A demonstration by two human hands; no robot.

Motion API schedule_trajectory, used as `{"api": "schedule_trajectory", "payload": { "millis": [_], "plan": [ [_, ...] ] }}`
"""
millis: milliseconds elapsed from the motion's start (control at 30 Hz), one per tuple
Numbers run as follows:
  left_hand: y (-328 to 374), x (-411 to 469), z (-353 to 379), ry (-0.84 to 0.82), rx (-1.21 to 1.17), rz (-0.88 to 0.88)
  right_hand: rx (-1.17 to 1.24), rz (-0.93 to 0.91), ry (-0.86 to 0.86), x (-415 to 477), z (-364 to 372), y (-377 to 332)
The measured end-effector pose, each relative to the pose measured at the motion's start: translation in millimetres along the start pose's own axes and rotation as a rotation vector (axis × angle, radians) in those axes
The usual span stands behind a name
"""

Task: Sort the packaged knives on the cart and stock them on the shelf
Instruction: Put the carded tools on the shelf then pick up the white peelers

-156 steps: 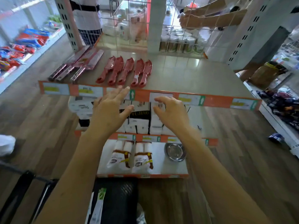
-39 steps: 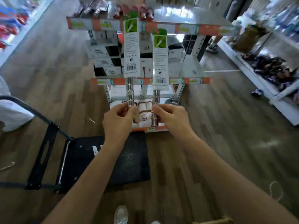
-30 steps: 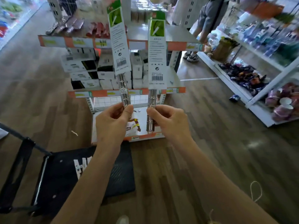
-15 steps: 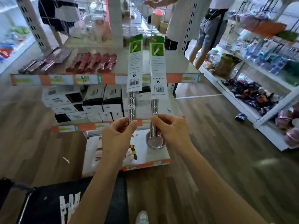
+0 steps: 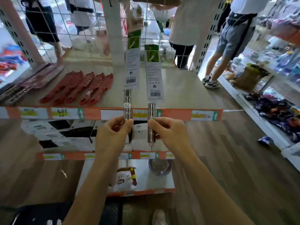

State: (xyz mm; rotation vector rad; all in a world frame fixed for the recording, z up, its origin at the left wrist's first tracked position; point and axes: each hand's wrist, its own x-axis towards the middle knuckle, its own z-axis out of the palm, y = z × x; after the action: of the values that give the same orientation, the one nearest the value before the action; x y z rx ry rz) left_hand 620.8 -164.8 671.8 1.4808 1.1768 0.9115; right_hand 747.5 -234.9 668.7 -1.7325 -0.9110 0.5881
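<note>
Left hand (image 5: pixel 113 133): pinches the steel handle of the left packaged knife (image 5: pixel 132 62) between thumb and curled fingers, holding it upright.
Right hand (image 5: pixel 168 132): grips the handle of the right packaged knife (image 5: pixel 153 75) the same way, thumb across the front, just beside the other hand but apart from it.
Packaged knives: both stand side by side in the air in front of the top shelf (image 5: pixel 181 88), their white card sleeves with green tops and barcodes rising above the shelf edge; the left one sits slightly higher.
Top shelf: a row of red knives (image 5: pixel 78 88) lies at its left, tips pointing far-right, with dark packaged cleavers (image 5: pixel 32 80) further left; its right half is bare.
Price strip (image 5: pixel 175 113): an orange band with white and yellow labels runs along the shelf's near edge, behind the two handles.
Middle shelf: white and black boxes (image 5: pixel 53 135) are stacked below the hands.
Bottom shelf: a steel bowl (image 5: pixel 159 166) sits at right, with white packs (image 5: pixel 125 177) at left.
Cart (image 5: pixel 40 215): its black deck shows at the near edge, left of a shoe (image 5: pixel 159 216); what lies on it cannot be made out.
Background: people stand beyond a wire grid (image 5: pixel 162 21) at the far side.
</note>
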Motion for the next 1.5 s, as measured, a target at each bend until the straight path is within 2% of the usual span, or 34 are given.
{"api": "schedule_trajectory", "payload": {
  "millis": [367, 500, 733, 967, 1300, 1500],
  "plan": [
    [3, 71, 24, 0.087, 0.049, -0.136, 0.084, 0.145, -0.186, 95, -5, 3],
    [2, 89, 20, 0.058, 0.070, -0.172, -0.003, 0.126, -0.189, 113, 9, 2],
    [2, 105, 15, 0.038, 0.116, -0.197, -0.016, 0.085, -0.142, 126, 28, 1],
    [6, 112, 11, 0.053, 0.215, -0.138, -0.040, 0.078, -0.131, 133, 43, -5],
    [-2, 122, 4, 0.124, 0.465, -0.044, -0.039, 0.174, -0.155, 138, 51, -4],
    [-2, 123, 5, 0.091, 0.587, 0.028, -0.016, 0.297, -0.163, 144, 52, -6]
  ]
}}
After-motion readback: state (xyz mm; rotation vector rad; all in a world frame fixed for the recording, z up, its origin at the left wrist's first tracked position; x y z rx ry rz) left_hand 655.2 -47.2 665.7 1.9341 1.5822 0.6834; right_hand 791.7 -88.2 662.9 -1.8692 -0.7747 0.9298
